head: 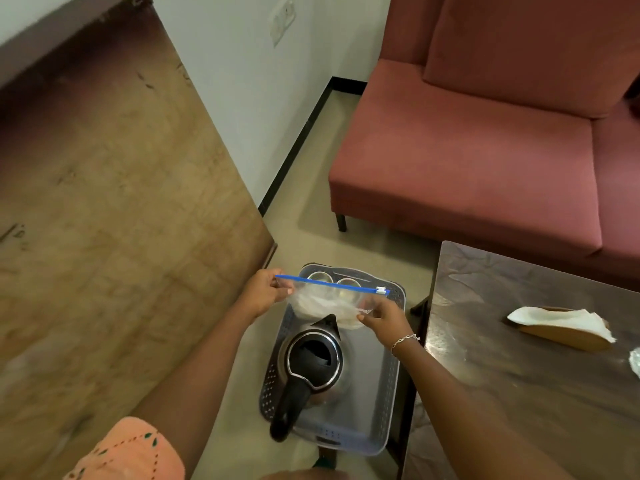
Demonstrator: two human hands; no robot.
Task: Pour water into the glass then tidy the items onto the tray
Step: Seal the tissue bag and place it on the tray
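An orange sleeve (128, 452) is seen at the bottom left corner. A clear zip bag (329, 303) (blue seal along its top) is held stretched above the far end of the grey tray (388, 375). Its top left corner is pinched by the left hand (263, 289) and its lower right edge by the right hand (384, 318). On the tray, a kettle (311, 362) is stood by the left edge and two glasses (320, 276) at the far edge. To the right, a holder with white paper (561, 327) is laid on a dark table (519, 393).
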